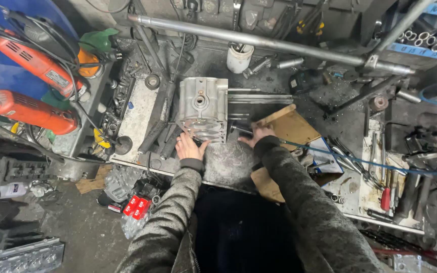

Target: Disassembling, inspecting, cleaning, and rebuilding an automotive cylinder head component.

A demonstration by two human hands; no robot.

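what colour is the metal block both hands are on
Silver-grey bare metal block, clearest in the head view.

Grey cast-metal engine block (203, 108) sits on workbench, directly ahead of left hand (189, 147), fingertips touching its near lower edge. Boxy, pale aluminium, dull sheen. Top face shows round bore with smaller holes around it. Near face ribbed with stacked fins. Standing square, not tilted. Right hand (257, 134) just right of block's lower corner, near it, contact unclear. Dark rods lie just left of block, beyond left hand's knuckles.
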